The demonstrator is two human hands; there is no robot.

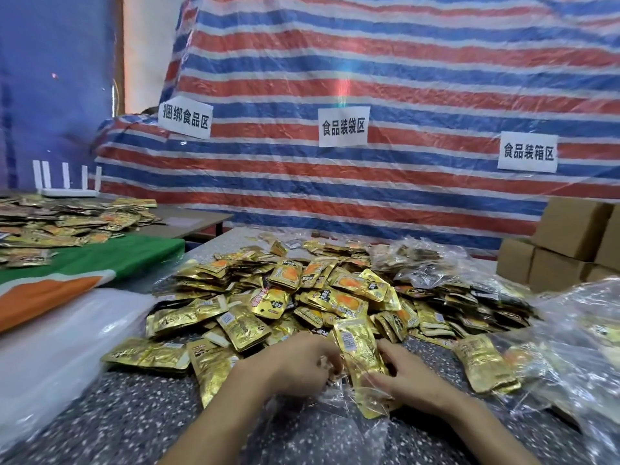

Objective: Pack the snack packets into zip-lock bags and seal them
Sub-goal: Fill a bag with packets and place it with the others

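Near centre on the speckled table (110, 414), the left hand (298, 360) and right hand (407, 375) each grip a side of a clear zip-lock bag (335, 401) by its mouth, with gold snack packets (360, 360) standing half inside. The loose pile (302, 290) lies just beyond.

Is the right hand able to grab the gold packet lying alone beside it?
Probably yes: the lone gold packet lies flat on the table just right of the right hand, nothing between them, though that hand now holds a packet stack.
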